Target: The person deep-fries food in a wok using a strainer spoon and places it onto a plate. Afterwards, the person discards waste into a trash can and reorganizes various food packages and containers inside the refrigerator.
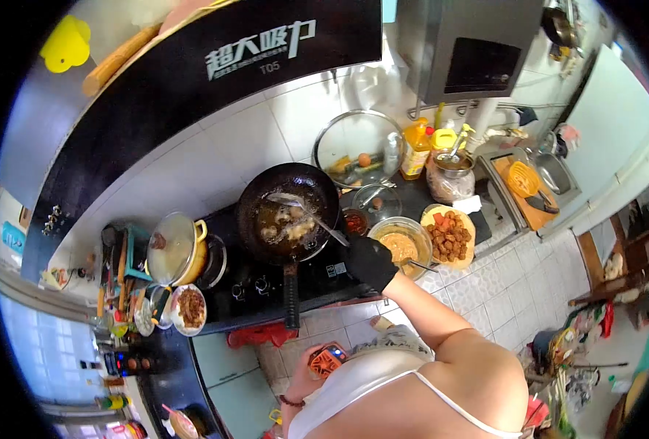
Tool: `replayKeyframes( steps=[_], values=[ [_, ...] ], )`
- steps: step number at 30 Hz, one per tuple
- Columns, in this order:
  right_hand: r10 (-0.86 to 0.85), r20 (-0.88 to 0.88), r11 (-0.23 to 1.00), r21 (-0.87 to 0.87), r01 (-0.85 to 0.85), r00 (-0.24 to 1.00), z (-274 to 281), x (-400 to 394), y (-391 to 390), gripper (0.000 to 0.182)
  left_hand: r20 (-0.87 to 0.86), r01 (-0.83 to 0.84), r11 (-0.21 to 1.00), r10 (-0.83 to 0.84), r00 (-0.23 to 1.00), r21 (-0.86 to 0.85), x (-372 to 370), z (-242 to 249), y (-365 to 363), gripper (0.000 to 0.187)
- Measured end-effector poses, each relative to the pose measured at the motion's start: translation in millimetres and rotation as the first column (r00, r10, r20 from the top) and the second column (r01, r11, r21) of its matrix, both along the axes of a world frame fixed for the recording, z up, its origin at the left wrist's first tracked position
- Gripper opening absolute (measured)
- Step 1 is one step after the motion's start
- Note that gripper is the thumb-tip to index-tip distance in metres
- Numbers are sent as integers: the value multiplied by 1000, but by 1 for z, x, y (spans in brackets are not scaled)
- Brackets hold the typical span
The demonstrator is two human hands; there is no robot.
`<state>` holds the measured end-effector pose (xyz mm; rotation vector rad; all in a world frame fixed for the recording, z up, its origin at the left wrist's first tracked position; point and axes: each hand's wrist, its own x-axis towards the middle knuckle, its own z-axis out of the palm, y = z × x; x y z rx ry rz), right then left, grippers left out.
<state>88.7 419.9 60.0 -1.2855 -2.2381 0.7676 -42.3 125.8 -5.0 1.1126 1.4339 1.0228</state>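
My right hand (372, 263), in a black glove, is closed round the handle of a metal spatula (316, 218). The spatula's blade lies in a black wok (255, 190), where pale pieces (295, 223) sit in bubbling oil. Low beside my body, my left hand (311, 372) holds a small orange and black device (327, 359) with a lit spot. A metal bowl of batter (398, 247) with a spoon in it is just right of my gloved hand. Farther right, a plate (469, 256) bears browned fried pieces (449, 238).
The wok's handle (291, 296) points over the stove's front edge. Left of the wok stands a lidded pot (172, 250), with a bowl of browned food (190, 311) below it. A glass lid (361, 150), oil bottle (414, 150) and sink (553, 172) are behind and right.
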Motion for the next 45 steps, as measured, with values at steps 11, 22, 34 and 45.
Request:
replayKeyframes(
  steps=[11, 22, 34, 45],
  values=[
    [-127, -34, 982, 135, 130, 991, -25, -35, -65, 43, 164, 121, 983, -142, 976, 136, -73, -17, -53, 69],
    [-221, -18, 953, 211, 219, 975, -25, -48, -83, 25, -123, 320, 924, -300, 946, 209, -102, 10, -45, 74],
    [-39, 46, 960, 279, 25, 998, -45, -38, 40, 36, -11, 158, 966, -159, 987, 205, -119, -2, -70, 71],
    [186, 204, 977, 62, -202, 961, -43, -34, 97, 15, -47, 12, 963, 0, 999, 271, -128, -5, -100, 72]
  ],
)
